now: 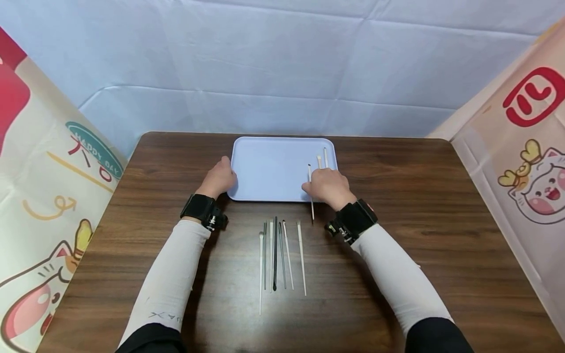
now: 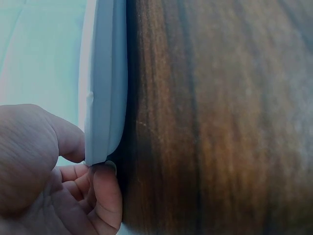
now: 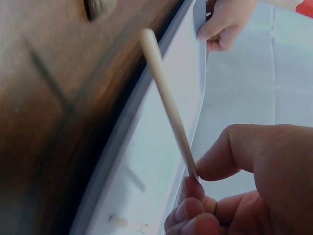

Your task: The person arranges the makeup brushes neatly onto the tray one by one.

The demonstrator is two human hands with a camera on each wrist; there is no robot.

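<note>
A pale blue rectangular tray (image 1: 273, 169) lies near the table's far edge. My left hand (image 1: 218, 177) grips its left rim, thumb above and fingertips below, as the left wrist view shows. Over the tray's right part, my right hand (image 1: 330, 188) pinches a thin brush (image 3: 168, 100) with a pale handle between thumb and fingertips. The handle slants across the tray's near rim, toward the table. Two more pale brushes (image 1: 325, 158) lie in the tray's right end, partly covered by the right hand.
Several thin brushes (image 1: 302, 260), pale and dark, lie roughly side by side on the brown wooden table (image 1: 397, 196), nearer than the tray. A light cloth (image 1: 273, 63) hangs behind the table. Printed sheets (image 1: 521, 196) flank both sides.
</note>
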